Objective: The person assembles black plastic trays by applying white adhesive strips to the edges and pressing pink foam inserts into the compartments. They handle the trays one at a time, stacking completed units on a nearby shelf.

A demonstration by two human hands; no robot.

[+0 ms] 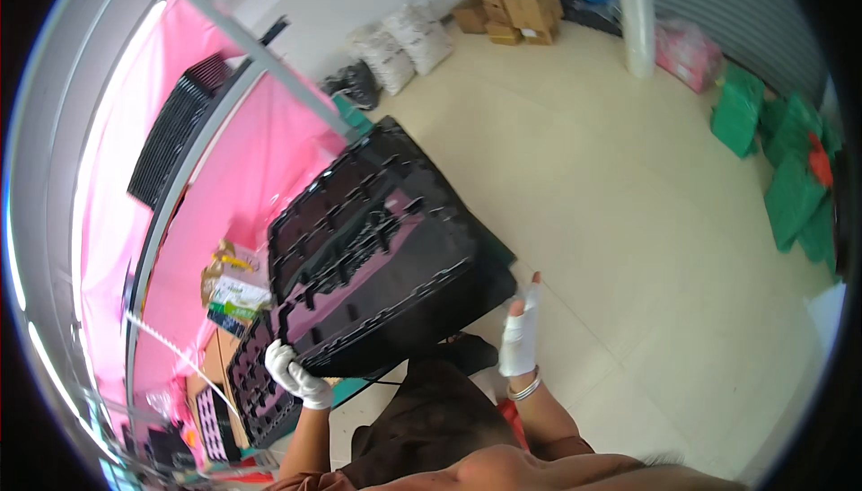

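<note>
The person's left hand (297,374), wearing a white glove, is gripping the lower left corner of a stack of black plastic trays (377,253), its fingers curled closed around the edge. The right hand (520,334), wrapped in white cloth with the fingertips bare, is pressing flat and open against the stack's lower right edge, steadying rather than clamping it. The stack is being held up in front of the chest, between the two hands and tilting away from them, with its long axis running from the lower left, near the left hand, up toward the upper right. The left hand is carrying the near corner, so it is the closer one. Below the left hand, another black tray (260,383) is lying on a cluttered surface beside a pink sheet (260,168). To the right, a pale tiled floor (628,222) is stretching toward cardboard boxes (516,11) and green bags (790,168).
</note>
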